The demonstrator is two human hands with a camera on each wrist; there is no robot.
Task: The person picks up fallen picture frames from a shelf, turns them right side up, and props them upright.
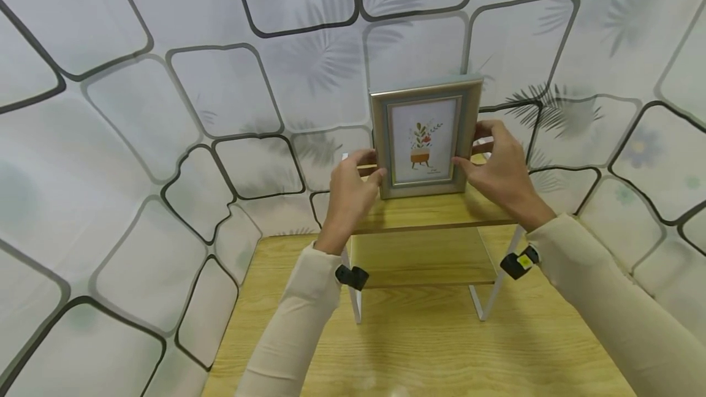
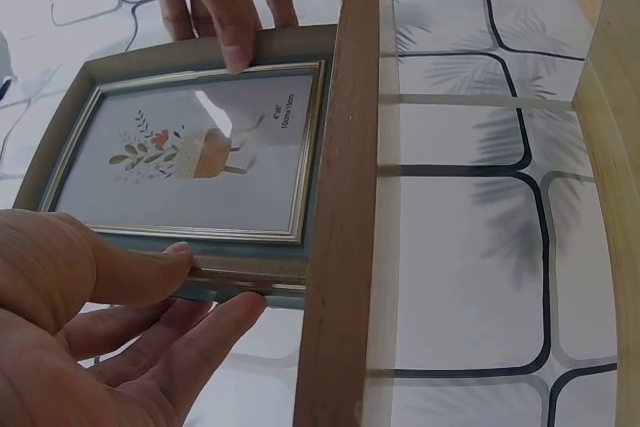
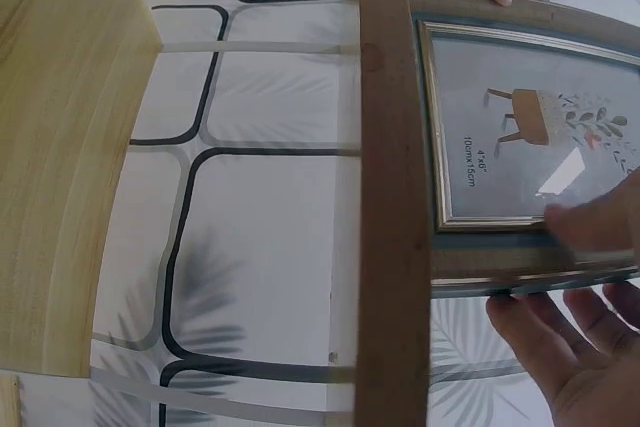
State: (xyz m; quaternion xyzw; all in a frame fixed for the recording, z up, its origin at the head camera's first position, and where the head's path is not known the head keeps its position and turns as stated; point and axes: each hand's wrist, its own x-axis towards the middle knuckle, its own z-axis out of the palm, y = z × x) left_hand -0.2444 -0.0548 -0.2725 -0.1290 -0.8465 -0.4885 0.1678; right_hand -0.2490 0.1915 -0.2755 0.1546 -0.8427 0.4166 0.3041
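A picture frame (image 1: 426, 139) with a silvery-gold border stands upright on the top shelf (image 1: 430, 213) of a small two-tier rack. Behind its glass is a drawing of a potted plant. My left hand (image 1: 353, 192) grips the frame's left side, thumb on the front and fingers behind the edge. On the opposite side my right hand (image 1: 499, 167) holds the border the same way, its thumb reaching onto the front. Both wrist views show the thumbs on the border and fingers round the side; the frame's back is hidden.
The rack's lower shelf (image 1: 425, 259) lies beneath, carried on white metal legs (image 1: 491, 296). All stands on a wood-grain surface (image 1: 430, 360). Patterned fabric (image 1: 320, 78) with rounded outlines and leaf prints rises behind and at both sides.
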